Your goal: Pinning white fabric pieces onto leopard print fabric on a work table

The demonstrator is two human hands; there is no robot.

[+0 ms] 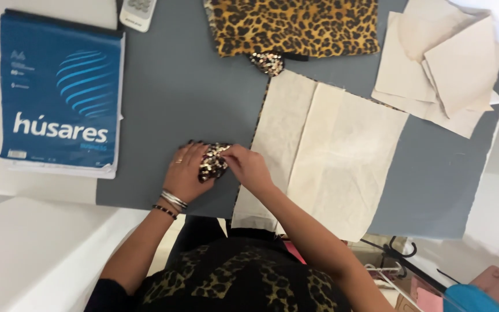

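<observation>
Beside cream cloth (pixel 324 156), both hands' fingers (pixel 194 157) on sequined piece (pixel 212 163).

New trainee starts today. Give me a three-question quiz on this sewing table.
1. True or false: both hands touch the sequin patch.
2. Which lies at the table's far edge? A) leopard fabric B) scissors C) iron
3. Fill in: the blue paper pack lies on the side of the person's ____ hand.

Key: 1 true, the left hand and right hand both pinch it; 2 A; 3 left.
</observation>
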